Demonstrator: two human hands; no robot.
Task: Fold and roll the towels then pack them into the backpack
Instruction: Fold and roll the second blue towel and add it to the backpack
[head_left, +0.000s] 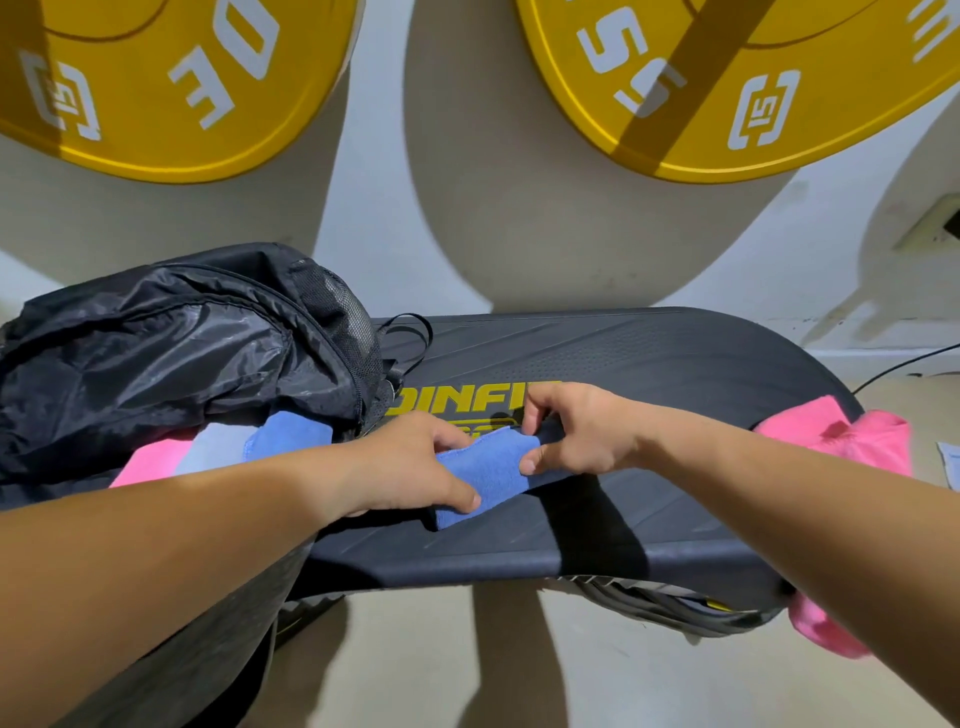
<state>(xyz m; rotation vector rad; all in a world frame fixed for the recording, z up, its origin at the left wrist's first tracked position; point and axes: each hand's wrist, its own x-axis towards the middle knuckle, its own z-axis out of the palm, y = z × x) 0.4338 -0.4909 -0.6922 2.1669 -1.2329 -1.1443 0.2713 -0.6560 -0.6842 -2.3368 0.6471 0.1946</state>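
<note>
Now, at the left, the backpack (171, 353) is lying on the worktop (675, 364) with other towels (291, 434) poking from its mouth. Beside it, the left hand (410, 467) is gripping the blue towel (488, 470) mid-worktop, while the right hand (576, 431) is pinching its far end. Rolling seems to be under way; next the roll is likely needing tightening, then carrying left into the backpack. Far right, a pink towel (852, 434) is draping over the worktop's end.

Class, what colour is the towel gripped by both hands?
The towel is blue, clearest in the head view.
</note>
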